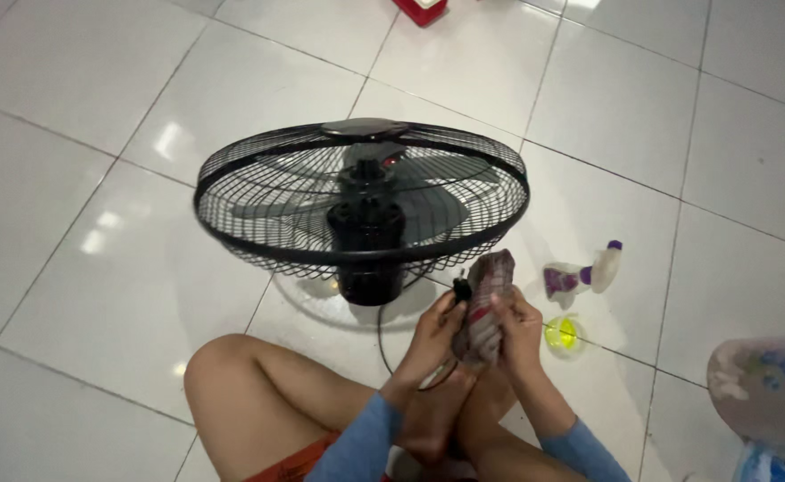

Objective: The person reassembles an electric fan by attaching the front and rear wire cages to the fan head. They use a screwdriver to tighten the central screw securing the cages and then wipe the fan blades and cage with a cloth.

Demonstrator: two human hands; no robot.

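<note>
Bare knees and blue sleeves fill the bottom of my view: I am looking down at a person sitting cross-legged on a floor (71,116) of large glossy white tiles with thin grey joints, bright lamp glare on several of them.

Just above the legs, my left hand (435,332) and my right hand (519,332) are both clenched around a bunched, dark reddish patterned cloth (485,303). It stands nearly upright between the palms, long axis running from the wrists up toward the fan, top end tipped slightly right. A small black plug (461,288) sits against the cloth at the left thumb, and a black cord (382,344) curves from there down and back toward the fan.

To the right of the hands lie a small clear cup of yellow liquid (564,336) and, a little beyond, a spray bottle (589,272) on its side, purple-capped nozzle pointing up-right.

Farther out stands a black fan (362,201), cage face tilted upward, motor housing facing me, grey blades visible through the wires.

At the far edge, a red object (421,9) is cut off by the frame.
</note>
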